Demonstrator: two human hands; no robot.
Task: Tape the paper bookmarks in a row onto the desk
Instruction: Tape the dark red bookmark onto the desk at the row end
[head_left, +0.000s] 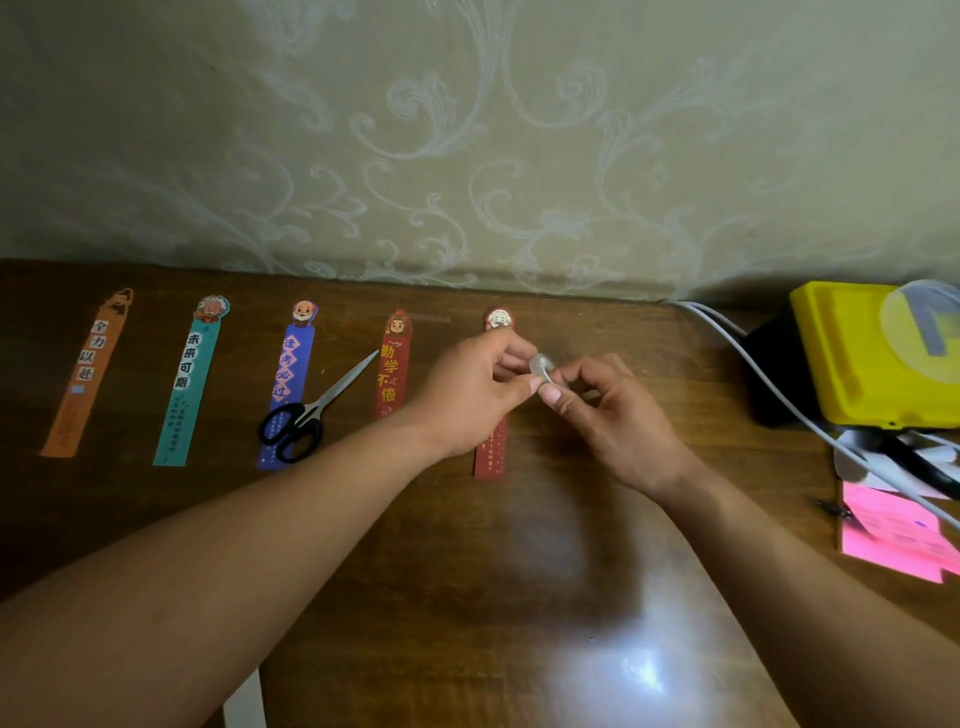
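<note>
Left hand (478, 384) and right hand (613, 415): fingers curled, both pinching a small tape roll (542, 368) at the fingertips, over the worktop (467, 597).

Directly beneath: dark-red bookmark (491, 457), long axis 12 to 6 o'clock, cartoon head at 12, middle hidden by the hands.

Toward 9 o'clock, in a row and apart from one another: red bookmark (393, 364), blue bookmark (291, 369), teal bookmark (188, 384), orange bookmark (85, 379). Heads toward 12 to 1 o'clock, feet toward 6 to 7.

Scissors (306, 415) across the blue bookmark's lower end, blades pointing to 1 o'clock.

At 3 o'clock: white cable (779, 395), yellow box (862, 358). At 4 o'clock: pink notes (893, 540).
</note>
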